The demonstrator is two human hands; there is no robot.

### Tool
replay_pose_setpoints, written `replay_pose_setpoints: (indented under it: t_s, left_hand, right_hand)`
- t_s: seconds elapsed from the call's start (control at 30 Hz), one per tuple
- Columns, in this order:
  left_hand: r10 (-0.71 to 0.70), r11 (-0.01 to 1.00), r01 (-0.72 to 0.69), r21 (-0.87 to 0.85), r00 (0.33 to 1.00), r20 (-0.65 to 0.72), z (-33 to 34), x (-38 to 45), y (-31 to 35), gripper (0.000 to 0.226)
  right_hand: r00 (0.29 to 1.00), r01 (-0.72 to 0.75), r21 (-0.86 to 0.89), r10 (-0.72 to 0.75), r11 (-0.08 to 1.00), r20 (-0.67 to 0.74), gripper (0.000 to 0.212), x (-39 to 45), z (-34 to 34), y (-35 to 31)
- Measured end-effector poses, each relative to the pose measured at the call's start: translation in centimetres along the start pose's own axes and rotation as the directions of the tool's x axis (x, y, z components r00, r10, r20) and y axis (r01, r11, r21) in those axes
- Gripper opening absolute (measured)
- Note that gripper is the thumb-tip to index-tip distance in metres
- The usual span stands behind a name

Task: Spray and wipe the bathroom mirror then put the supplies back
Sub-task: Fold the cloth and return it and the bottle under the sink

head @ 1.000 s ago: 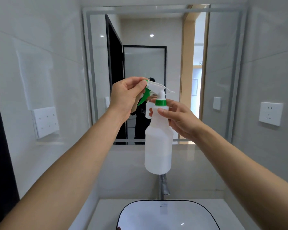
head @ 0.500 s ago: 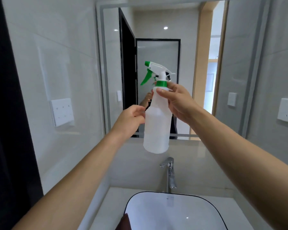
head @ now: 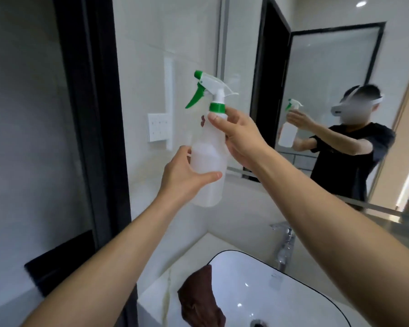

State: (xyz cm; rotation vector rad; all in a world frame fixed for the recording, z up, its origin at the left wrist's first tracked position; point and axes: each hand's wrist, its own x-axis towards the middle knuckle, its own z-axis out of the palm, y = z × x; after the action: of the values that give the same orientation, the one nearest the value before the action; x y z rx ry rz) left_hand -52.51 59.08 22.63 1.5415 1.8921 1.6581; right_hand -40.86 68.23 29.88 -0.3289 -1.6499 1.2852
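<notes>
I held the spray bottle (head: 208, 161) upright in front of me, clear above the basin (head: 257, 279), with both hands on it. My right hand (head: 241, 138) pinched the neck just under the green collar, thumb and fingers curled round it, which looked like a steadying hold rather than a spraying one, since no finger was on the green trigger (head: 195, 96). My left hand (head: 184, 175) cupped the body lower down, thumb laid across the front and fingers wrapped behind; I judged it was taking the weight so the right could shift up to the trigger. From the left hand the bottle's head stood at about 12 o'clock; from the right hand the body hung at about 7 o'clock. The nozzle pointed left toward the tiled wall, away from the mirror (head: 328, 90), which lay at 3 o'clock of the bottle, so I judged the spraying not yet begun. A brown cloth (head: 198, 300) was draped over the basin's near rim at 6 o'clock, beside the white tabletop (head: 156, 293), within easy reach for the wiping.
</notes>
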Motion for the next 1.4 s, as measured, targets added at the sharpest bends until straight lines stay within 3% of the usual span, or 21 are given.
replay_pose_setpoints:
  t_s: [0.17, 0.33, 0.63, 0.93, 1.07, 1.23, 1.4]
  left_hand:
    - [-0.077, 0.997, 0.073, -0.026, 0.978, -0.195, -4.6, -5.2, -0.4, 0.066]
    - [-0.103, 0.994, 0.107, -0.005, 0.951, -0.292, -8.9, -9.7, -0.7, 0.08]
    - [-0.138, 0.989, 0.147, -0.003, 0.919, -0.369, -12.5, -17.6, -4.1, 0.047]
    - [-0.284, 0.958, 0.264, -0.109, 0.926, -0.248, -12.2, -22.5, -9.7, 0.05]
    - [-0.375, 0.919, 0.328, -0.218, 0.897, -0.233, -10.6, -24.5, -12.5, 0.042]
    - [-0.489, 0.861, 0.42, -0.288, 0.84, -0.234, -8.1, -27.9, -18.7, 0.057]
    - [-0.604, 0.792, 0.524, -0.314, 0.75, -0.269, -4.0, -32.9, -27.4, 0.024]
  right_hand:
    - [0.963, -0.115, -0.104, 0.136, 0.988, 0.233, 0.061, -3.0, 3.9, 1.8]
    - [0.866, -0.252, -0.032, 0.24, 0.967, 0.439, 0.042, -7.1, 8.1, 4.1]
    - [0.892, -0.264, 0.058, 0.22, 0.963, 0.395, 0.044, -13.8, 15.2, 6.2]
    - [0.89, -0.328, 0.039, 0.294, 0.944, 0.35, 0.048, -19.8, 17.6, 11.6]
    - [0.879, -0.349, 0.048, 0.31, 0.936, 0.364, 0.052, -22.5, 17.8, 15.0]
    - [0.814, -0.424, 0.045, 0.358, 0.905, 0.458, 0.053, -26.7, 17.0, 22.0]
    - [0.778, -0.471, 0.018, 0.406, 0.882, 0.479, 0.041, -33.1, 15.8, 31.8]
